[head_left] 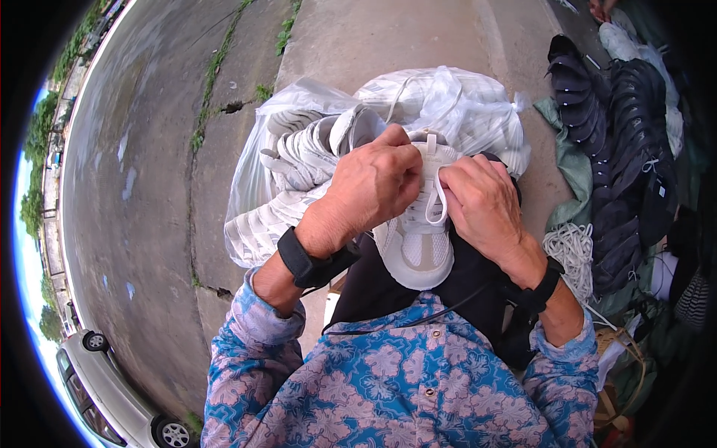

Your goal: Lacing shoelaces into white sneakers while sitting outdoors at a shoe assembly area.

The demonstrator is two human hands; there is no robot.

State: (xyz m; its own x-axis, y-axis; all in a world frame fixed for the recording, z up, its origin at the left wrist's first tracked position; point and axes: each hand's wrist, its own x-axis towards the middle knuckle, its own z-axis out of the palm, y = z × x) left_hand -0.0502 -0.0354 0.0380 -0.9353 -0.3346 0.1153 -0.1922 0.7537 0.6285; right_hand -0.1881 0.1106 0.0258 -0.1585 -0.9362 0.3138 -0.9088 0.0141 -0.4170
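A white sneaker [427, 257] rests on my lap, its toe pointing toward me. A white shoelace [431, 218] hangs in a loop over the tongue and runs up to my right hand [484, 203], whose thumb and fingers are pinched on it at the shoe's right side. My left hand [377, 179] is closed against the left edge of the lacing area; what its fingertips hold is hidden. The heel end, with a pull loop, points away from me between the hands. Both wrists wear black bands.
Beyond my knees, clear plastic bags [448, 93] hold several white shoes [302, 153]. At the right lie rows of black shoe pieces [635, 149], a green sack [569, 164] and a bundle of white laces [571, 257]. Another person's hand [600, 10] shows at top right. A parked car [112, 396] stands lower left.
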